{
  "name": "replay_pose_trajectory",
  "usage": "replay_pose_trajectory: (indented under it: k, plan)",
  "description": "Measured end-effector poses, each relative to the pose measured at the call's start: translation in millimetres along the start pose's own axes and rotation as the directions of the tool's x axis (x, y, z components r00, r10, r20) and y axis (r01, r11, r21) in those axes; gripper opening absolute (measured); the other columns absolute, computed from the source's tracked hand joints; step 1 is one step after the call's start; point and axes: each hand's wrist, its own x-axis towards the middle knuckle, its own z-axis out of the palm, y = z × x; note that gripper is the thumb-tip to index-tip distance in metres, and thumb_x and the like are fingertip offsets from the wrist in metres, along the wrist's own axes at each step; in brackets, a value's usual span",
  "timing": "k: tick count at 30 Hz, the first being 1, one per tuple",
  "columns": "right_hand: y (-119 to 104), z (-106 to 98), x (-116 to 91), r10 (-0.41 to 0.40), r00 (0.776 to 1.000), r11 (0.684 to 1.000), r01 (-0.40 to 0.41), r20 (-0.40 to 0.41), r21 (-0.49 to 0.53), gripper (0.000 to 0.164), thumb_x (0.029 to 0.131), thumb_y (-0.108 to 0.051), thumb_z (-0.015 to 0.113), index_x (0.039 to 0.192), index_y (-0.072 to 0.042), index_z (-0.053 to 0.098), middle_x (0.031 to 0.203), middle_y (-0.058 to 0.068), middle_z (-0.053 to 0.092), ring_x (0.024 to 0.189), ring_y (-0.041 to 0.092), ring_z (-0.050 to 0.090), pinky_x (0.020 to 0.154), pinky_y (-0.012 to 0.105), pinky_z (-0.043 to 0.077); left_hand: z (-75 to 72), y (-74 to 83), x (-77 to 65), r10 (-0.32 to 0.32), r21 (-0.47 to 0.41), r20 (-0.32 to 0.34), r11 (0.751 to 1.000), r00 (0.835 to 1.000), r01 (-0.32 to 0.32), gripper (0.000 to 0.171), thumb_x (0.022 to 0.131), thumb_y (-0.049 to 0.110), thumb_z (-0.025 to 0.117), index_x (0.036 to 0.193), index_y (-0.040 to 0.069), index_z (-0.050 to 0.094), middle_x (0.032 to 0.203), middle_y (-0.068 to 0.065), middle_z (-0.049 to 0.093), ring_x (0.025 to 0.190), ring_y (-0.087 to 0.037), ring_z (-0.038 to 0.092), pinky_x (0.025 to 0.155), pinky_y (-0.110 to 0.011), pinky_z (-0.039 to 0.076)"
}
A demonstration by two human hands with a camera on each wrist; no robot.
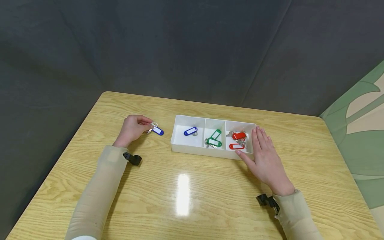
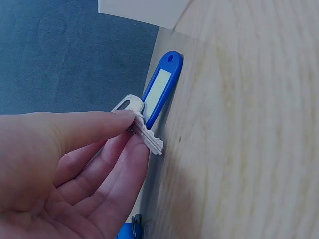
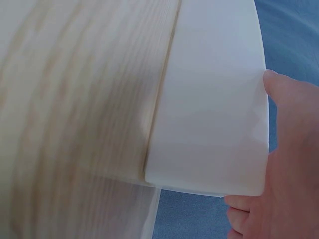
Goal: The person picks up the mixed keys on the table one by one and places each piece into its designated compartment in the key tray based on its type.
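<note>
My left hand [image 1: 135, 128] pinches a silver key [image 2: 149, 137] between thumb and fingers, left of the white tray. A blue key tag [image 2: 164, 87] with a white label hangs with that key, just over the tabletop. Low in the left wrist view, part of another blue item with a metal ring [image 2: 130, 230] shows beyond the fingers; the rest is hidden. My right hand [image 1: 265, 160] rests against the right end of the white three-compartment tray [image 1: 198, 150], fingers straight along its end wall. Its thumb [image 3: 279, 82] touches the front rim.
A blue-tagged key [image 1: 190, 131] lies in the tray's left compartment. Green-tagged keys [image 1: 214, 142] fill the middle one, and red-tagged keys [image 1: 239, 135] the right. The wooden table [image 1: 210, 193] ends at a dark cloth partition [image 1: 180, 50] behind.
</note>
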Motion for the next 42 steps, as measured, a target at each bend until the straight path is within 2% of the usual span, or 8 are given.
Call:
replay_pose_trajectory:
  k: [10, 18, 24, 33, 42]
  plan:
    - [0, 0, -1, 0.003, 1.000, 1.000, -0.003, 0.001, -0.005, 0.095, 0.100, -0.053, 0.059, 0.158, 0.009, 0.016, 0.165, 0.027, 0.013, 0.152, 0.040, 0.008, 0.122, 0.051, 0.006, -0.2, 2.6, -1.1, 0.008, -0.043, 0.005, 0.999, 1.000, -0.008, 0.018, 0.096, 0.013, 0.073, 0.110, 0.003, 0.076, 0.105, -0.012, 0.073, 0.085, -0.022, 0.066, 0.067, -0.024, 0.051]
    - [0, 1, -1, 0.010, 1.000, 1.000, -0.009, 0.008, -0.011, 0.095, 0.100, -0.054, 0.058, 0.158, 0.009, 0.016, 0.165, 0.027, 0.012, 0.152, 0.040, 0.008, 0.122, 0.050, 0.006, -0.7, 3.8, -2.1, 0.014, -0.047, 0.003, 0.999, 1.000, -0.014, 0.017, 0.095, 0.013, 0.074, 0.110, 0.004, 0.076, 0.104, -0.012, 0.073, 0.084, -0.023, 0.066, 0.066, -0.026, 0.051]
    - [0, 1, -1, 0.007, 1.000, 1.000, -0.007, 0.007, -0.012, 0.095, 0.100, -0.053, 0.058, 0.158, 0.009, 0.016, 0.165, 0.027, 0.013, 0.152, 0.040, 0.008, 0.122, 0.050, 0.006, -0.3, 6.9, -4.7, 0.018, -0.061, -0.015, 0.998, 1.000, -0.019, 0.017, 0.095, 0.014, 0.074, 0.109, 0.005, 0.076, 0.103, -0.010, 0.073, 0.083, -0.022, 0.066, 0.066, -0.026, 0.051]
    - [0, 0, 0, 0.005, 1.000, 1.000, -0.005, 0.006, -0.007, 0.095, 0.100, -0.052, 0.059, 0.158, 0.009, 0.015, 0.165, 0.027, 0.012, 0.152, 0.040, 0.007, 0.122, 0.050, 0.005, 0.4, 10.9, -10.1, 0.067, -0.066, -0.041, 0.995, 0.997, -0.070, 0.018, 0.095, 0.015, 0.075, 0.109, 0.004, 0.076, 0.104, -0.011, 0.072, 0.081, -0.022, 0.065, 0.064, -0.027, 0.050]
    - [-1, 0, 0, 0.013, 1.000, 1.000, -0.013, 0.012, -0.010, 0.095, 0.100, -0.053, 0.057, 0.158, 0.010, 0.015, 0.165, 0.027, 0.012, 0.153, 0.040, 0.007, 0.122, 0.050, 0.005, -2.0, 16.3, -13.9, 0.078, -0.098, -0.065, 0.992, 0.995, -0.084, 0.018, 0.095, 0.014, 0.074, 0.110, 0.004, 0.076, 0.105, -0.011, 0.073, 0.083, -0.023, 0.067, 0.065, -0.024, 0.051]
